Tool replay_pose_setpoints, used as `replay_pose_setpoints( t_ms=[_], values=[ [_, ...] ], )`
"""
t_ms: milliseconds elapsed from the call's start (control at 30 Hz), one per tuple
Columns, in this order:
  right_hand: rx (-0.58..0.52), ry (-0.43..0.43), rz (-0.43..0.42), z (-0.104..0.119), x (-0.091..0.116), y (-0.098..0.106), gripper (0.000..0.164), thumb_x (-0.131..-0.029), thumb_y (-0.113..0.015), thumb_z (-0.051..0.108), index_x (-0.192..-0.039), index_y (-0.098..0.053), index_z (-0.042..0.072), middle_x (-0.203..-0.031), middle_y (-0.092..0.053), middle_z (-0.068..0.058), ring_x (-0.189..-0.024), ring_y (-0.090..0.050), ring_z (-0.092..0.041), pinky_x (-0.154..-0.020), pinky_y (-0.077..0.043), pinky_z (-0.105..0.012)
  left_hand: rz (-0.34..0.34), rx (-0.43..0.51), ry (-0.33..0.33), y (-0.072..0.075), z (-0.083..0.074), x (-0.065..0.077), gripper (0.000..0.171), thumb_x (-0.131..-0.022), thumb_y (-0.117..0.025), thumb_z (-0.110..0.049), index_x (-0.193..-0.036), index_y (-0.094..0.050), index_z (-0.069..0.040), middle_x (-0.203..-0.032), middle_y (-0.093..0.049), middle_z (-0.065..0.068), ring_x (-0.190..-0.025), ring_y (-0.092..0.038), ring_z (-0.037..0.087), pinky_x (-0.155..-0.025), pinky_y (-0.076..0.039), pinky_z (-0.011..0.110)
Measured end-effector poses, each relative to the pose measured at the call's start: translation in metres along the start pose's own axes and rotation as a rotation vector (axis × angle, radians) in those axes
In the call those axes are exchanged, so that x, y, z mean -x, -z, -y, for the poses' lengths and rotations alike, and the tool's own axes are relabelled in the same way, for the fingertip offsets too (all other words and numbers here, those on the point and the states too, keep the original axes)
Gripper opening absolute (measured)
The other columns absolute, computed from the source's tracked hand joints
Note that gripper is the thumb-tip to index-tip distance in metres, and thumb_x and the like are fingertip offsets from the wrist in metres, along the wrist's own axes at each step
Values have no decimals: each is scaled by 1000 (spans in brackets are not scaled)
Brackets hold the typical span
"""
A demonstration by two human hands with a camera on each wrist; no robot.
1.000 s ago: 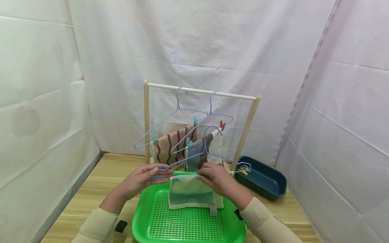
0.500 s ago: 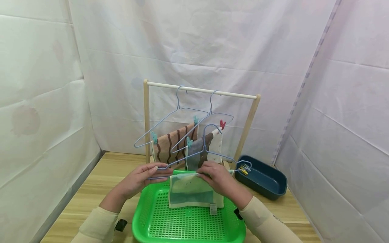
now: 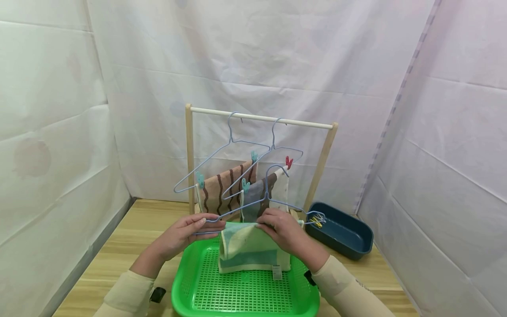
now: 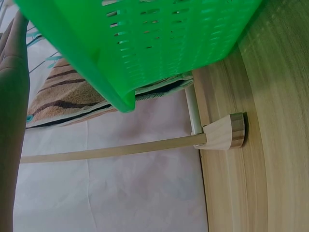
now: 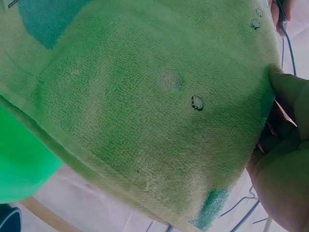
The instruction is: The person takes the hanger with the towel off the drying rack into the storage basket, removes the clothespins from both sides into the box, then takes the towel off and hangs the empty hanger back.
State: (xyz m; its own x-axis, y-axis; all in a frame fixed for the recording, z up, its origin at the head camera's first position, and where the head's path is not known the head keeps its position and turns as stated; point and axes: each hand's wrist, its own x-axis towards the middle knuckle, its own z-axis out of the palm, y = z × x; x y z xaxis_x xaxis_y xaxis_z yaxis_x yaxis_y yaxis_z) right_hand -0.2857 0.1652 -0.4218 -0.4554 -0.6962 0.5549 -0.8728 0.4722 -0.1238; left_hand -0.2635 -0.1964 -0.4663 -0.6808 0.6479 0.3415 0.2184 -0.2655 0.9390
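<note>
In the head view, my left hand (image 3: 180,235) holds the left end of a blue wire hanger (image 3: 266,193), its thumb against the wire. A green and cream towel (image 3: 249,246) hangs folded over the hanger's lower bar, its lower part hanging above the green basket (image 3: 178,281). My right hand (image 3: 287,231) pinches the towel's top edge at the bar. The right wrist view shows that thumb on the front of the towel (image 5: 145,106), with the fingers behind it. Only a dark sliver of my left hand (image 4: 12,96) appears in the left wrist view.
Behind stands a wooden rack (image 3: 190,154) with a white rod (image 3: 253,117). On it hang two hangers with a brown striped towel (image 3: 225,189) and a grey-white towel (image 3: 257,198), held by teal and red clips. A dark blue bin (image 3: 348,237) with several clothespins (image 3: 317,220) stands right.
The towel's upper left part has risen slightly and bunched, showing a fold along its left edge. Both hands and the hanger stay nearly in place.
</note>
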Motion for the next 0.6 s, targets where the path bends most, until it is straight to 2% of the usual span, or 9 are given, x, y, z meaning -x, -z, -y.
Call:
replay_pose_setpoints(
  t_ms=[100,167,433,600],
  values=[
    [5,4,-3,2,-1,2,4,-103,-81,12,-107,-82,14,-100,-72,4,-87,-66,-12,-71,-59,-31,3,-1,-4,1,1,0,44,-123,-27,-8,-156,-54,3,-159,-50,39,-147,-60,28,-119,-53,42],
    [11,10,-2,2,-2,4,4,-103,-81,12,-107,-82,13,-100,-72,3,-88,-66,-13,-71,-59,-31,4,-1,-11,1,2,0,44,-123,-26,-8,-157,-53,4,-159,-50,39,-147,-60,28,-119,-52,43],
    [6,52,-47,2,-3,7,7,-100,-83,8,-106,-82,12,-101,-72,2,-89,-67,-14,-73,-60,-31,12,2,-26,3,4,-1,45,-123,-26,-8,-157,-41,18,-159,-48,41,-148,-58,30,-121,-50,47],
    [8,74,-52,4,-3,10,8,-99,-84,7,-105,-82,12,-102,-72,2,-91,-68,-14,-74,-61,-30,-3,-2,-19,4,4,-1,45,-123,-26,-9,-158,-44,14,-160,-47,40,-148,-59,29,-121,-51,43]
  ],
)
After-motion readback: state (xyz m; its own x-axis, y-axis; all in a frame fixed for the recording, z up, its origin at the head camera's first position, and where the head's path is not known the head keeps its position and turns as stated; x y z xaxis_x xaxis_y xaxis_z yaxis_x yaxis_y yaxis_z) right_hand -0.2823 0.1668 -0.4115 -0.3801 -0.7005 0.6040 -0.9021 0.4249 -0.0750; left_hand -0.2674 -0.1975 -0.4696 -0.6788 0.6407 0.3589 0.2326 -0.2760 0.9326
